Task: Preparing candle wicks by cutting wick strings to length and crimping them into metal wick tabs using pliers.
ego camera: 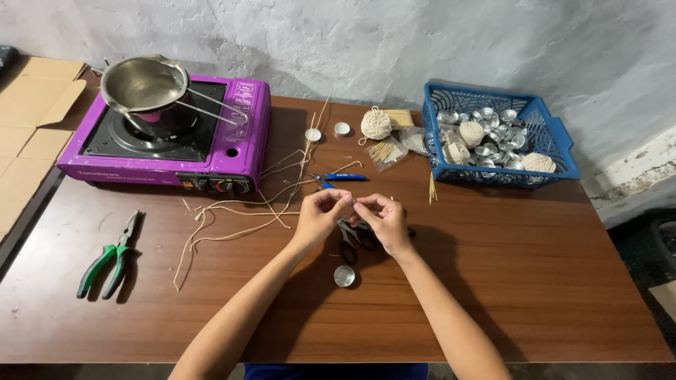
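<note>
Both our hands meet over the middle of the wooden table (493, 281), fingertips pinched together. Our left hand (320, 213) and right hand (382, 218) close on a short piece of wick string (354, 203) stretched between them. Its long axis runs left-right, roughly level, spanning the small gap between the two pinches. It is too thin to tell where its ends lie or whether anything is threaded on it. Both hands are equally near; neither leads.

Just below the right hand lie black-handled scissors (349, 243), partly hidden by the fingers. Nearer to us, just beneath the hands, sits a small round metal tealight cup (344, 276), upright, apart from both hands.

Beyond the hands lie blue-handled pliers (341, 177), and loose wick strands (239, 211) trail off to the left. Green-handled pliers (113, 257) lie well apart at far left. The purple portable gas stove (165, 134) carries a steel melting pot (144, 84). At far right a blue plastic basket (556, 141) holds metal cups and string balls. Another string ball (375, 124) sits beside it, near two more tealight cups (327, 131).
</note>
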